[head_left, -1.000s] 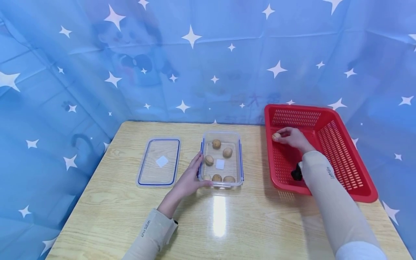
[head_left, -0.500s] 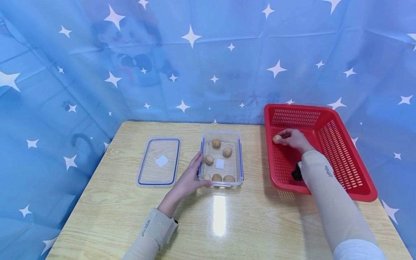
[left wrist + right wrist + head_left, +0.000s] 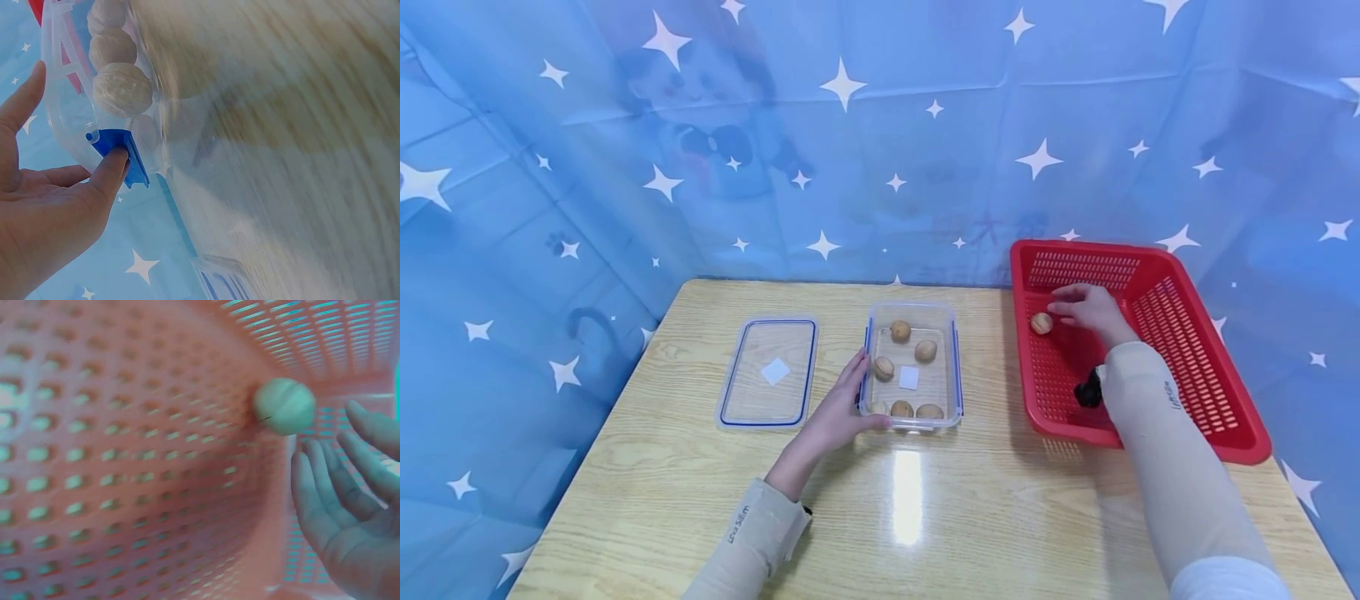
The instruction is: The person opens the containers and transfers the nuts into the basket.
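Red plastic forms the deep rectangular basket with slotted walls [image 3: 1187, 350] at 3 o'clock on the pale wood-grain table [image 3: 1000, 492], as the person faces it, and inside, toward 10 o'clock, lies a round tan walnut with a ridged shell [image 3: 1041, 323]. From where I stand, the right hand [image 3: 1090, 310] is inside the basket too, just beside that walnut on its 2 o'clock side; its fingers are loosely bent and spread apart, with a slight gap between fingertips and shell. At 9 o'clock from the basket sits a clear rectangular plastic container with blue side clips [image 3: 940, 385]. The left hand [image 3: 837, 415] spans its corner at 7 o'clock, fingers fairly straight and apart, one fingertip resting on a blue plastic clip [image 3: 134, 172], the thumb lying along the near wall; whether the thumb presses, I cannot tell. Six more tan walnuts [image 3: 926, 351] lie in the container: one near 12 o'clock, one at 1, one at 9, and three along the near wall from 7 to 5, around a white square label [image 3: 908, 377]. Farther out at 9 o'clock, the clear flat lid with a blue seal [image 3: 767, 346] lies on the table. Blue star-printed cloth [image 3: 887, 125] hangs at 12 o'clock.
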`<state>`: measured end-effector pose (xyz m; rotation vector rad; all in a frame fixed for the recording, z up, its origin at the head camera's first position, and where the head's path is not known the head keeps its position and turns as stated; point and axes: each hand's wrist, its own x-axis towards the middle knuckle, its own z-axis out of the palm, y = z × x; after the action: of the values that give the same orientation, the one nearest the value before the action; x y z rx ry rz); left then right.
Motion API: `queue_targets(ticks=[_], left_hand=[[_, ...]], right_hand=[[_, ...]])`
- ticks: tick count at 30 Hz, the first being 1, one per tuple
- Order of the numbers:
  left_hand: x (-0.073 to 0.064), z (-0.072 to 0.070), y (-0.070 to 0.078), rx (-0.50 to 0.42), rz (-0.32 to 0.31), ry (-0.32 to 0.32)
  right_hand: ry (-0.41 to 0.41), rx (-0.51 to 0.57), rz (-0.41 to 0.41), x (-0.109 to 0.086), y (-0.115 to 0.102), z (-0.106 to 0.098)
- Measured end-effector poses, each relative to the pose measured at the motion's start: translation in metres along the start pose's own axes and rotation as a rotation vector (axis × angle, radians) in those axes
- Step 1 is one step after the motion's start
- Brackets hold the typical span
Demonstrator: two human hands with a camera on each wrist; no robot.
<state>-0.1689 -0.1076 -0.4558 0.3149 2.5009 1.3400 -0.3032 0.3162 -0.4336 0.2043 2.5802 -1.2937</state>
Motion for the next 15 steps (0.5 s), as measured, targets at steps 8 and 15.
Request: queue_targets(ticks=[8, 15], left_hand=[[0.001, 0.0, -0.001, 0.005, 0.007, 0.004], [0.001, 0.0, -0.001, 0.017, 0.006, 0.001]], right_hand=[[0.08, 0.047, -0.059, -0.01, -0.031, -0.006], [0.109, 0.074, -0.131, -0.018, -0.064, -0.005]])
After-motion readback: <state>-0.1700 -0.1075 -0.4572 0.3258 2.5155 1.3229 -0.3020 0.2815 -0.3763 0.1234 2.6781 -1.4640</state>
